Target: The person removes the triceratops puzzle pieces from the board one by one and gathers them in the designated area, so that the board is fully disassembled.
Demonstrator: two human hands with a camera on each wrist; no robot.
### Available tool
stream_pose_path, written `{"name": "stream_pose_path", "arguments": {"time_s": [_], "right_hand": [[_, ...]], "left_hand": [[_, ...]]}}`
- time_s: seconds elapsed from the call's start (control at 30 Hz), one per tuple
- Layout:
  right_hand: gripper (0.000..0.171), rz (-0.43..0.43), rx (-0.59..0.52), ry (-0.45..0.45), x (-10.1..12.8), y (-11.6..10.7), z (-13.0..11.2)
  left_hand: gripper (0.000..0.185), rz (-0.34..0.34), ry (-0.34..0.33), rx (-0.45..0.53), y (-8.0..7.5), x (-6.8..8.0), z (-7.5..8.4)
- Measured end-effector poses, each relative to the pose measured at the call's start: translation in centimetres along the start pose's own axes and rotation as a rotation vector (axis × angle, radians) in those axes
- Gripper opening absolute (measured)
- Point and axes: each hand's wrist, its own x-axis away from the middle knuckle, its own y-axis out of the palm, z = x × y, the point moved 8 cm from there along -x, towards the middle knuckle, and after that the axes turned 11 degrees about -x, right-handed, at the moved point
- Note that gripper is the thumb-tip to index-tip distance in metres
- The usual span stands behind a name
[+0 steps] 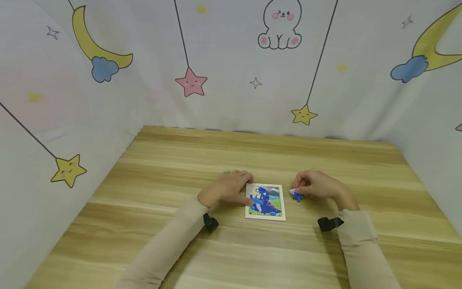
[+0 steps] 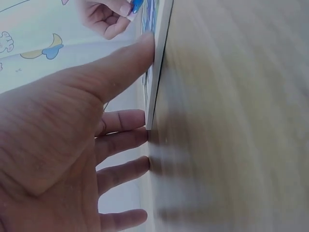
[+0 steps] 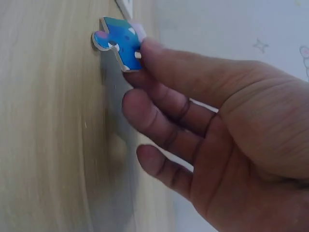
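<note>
Right grip (image 1: 318,185) pinching blue puzzle piece (image 3: 121,41) by one edge, left grip (image 1: 229,188) unclenched, touching framed puzzle (image 1: 268,204)

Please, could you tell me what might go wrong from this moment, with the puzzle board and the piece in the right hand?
1. The right hand pinches the puzzle piece near its edge, so the grip might slip and drop it on the table.
2. The left hand has its thumb over the left side of the puzzle board, so it could shift the board or get in the way.
</note>
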Motion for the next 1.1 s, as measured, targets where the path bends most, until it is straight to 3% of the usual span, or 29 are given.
{"name": "stream_pose_path", "arguments": {"time_s": [0.17, 0.53, 0.7, 0.8, 0.93, 1.1], "right_hand": [[0.007, 0.075, 0.096, 0.025, -0.2, -0.8, 0.4], [0.006, 0.176, 0.199, -0.016, -0.7, -0.4, -0.2], [0.003, 0.133, 0.219, -0.092, -2.0, 1.9, -2.2], [0.010, 0.076, 0.207, -0.139, -2.9, 4.1, -3.5], [0.022, 0.038, 0.200, -0.129, -3.6, 6.2, -4.4], [0.030, 0.073, 0.202, -0.080, -3.9, 6.8, -4.8]], "left_hand": [[0.066, 0.005, 0.014, 0.022, -0.1, 0.1, -0.3], [0.064, 0.000, 0.010, 0.027, -0.1, 0.3, -0.1], [0.064, 0.002, 0.001, 0.043, -0.2, 0.4, -0.1], [0.065, -0.004, -0.009, 0.049, -0.1, 0.5, -0.2], [0.065, -0.005, -0.009, 0.057, -0.2, 0.6, 0.0], [0.064, -0.001, -0.002, 0.053, -0.5, 0.6, 0.2]]}}
